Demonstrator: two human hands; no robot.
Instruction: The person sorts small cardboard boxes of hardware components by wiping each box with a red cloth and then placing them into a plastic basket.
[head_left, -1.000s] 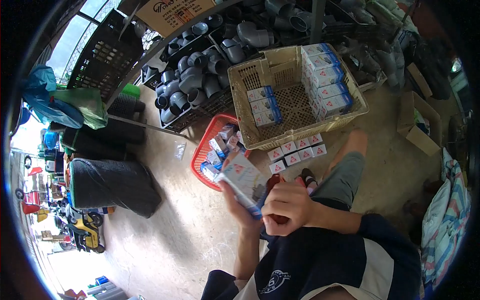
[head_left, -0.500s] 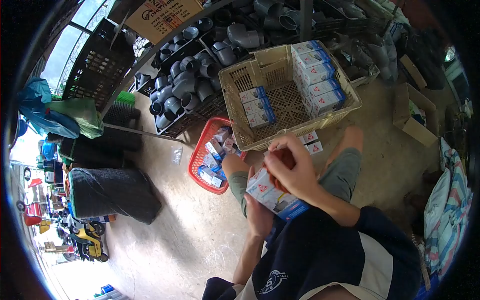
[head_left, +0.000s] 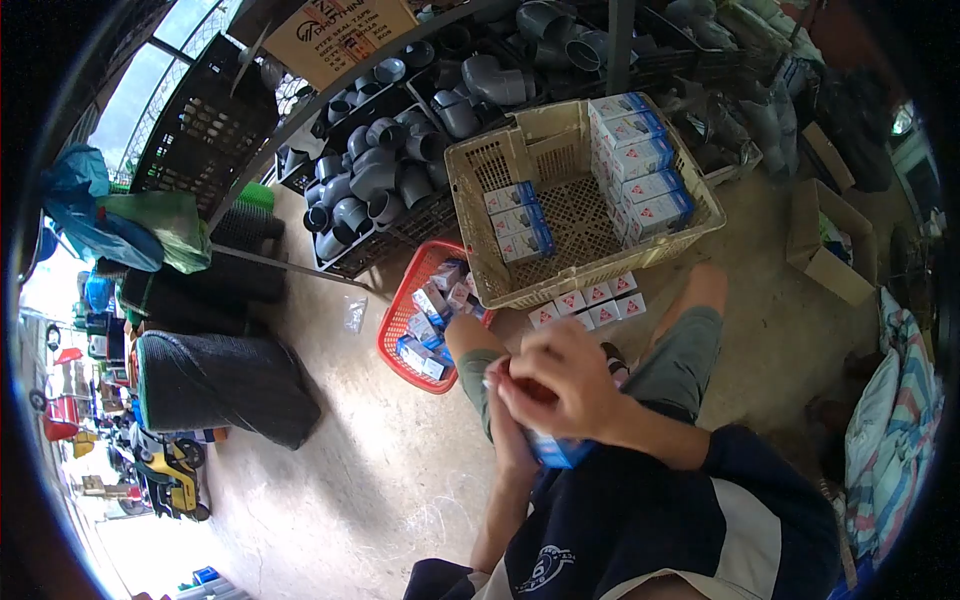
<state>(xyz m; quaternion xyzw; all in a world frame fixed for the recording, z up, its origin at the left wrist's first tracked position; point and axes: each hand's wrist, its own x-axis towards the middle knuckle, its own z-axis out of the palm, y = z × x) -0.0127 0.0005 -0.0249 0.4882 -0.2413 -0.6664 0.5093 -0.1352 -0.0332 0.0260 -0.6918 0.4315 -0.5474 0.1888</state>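
Observation:
My left hand [head_left: 513, 440] is wrapped around the side of a small blue-and-white cardboard box [head_left: 562, 452] held over my lap. My right hand [head_left: 572, 372] is closed on a reddish-brown cloth [head_left: 538, 390] against the box's upper end. Most of the box is hidden behind my right hand. Beside my knee stands a red plastic basket [head_left: 392, 345] with several similar boxes lying jumbled in it. A beige plastic crate [head_left: 480, 210] ahead of me holds stacked boxes on its right and a short row on its left. Several white boxes [head_left: 602, 293] sit on the floor by the crate.
Black crates of grey pipe fittings [head_left: 375, 170] line the back, below a brown carton [head_left: 335, 40]. At the left is a dark rolled mesh [head_left: 225, 385]. An open cardboard box [head_left: 830, 245] and a striped sack [head_left: 890, 430] are at the right. A clear plastic bag [head_left: 354, 313] lies on the floor.
My right hand has moved down and left with the cloth, now covering the box's printed face. The box has turned and shifted slightly. More of the boxes on the floor show.

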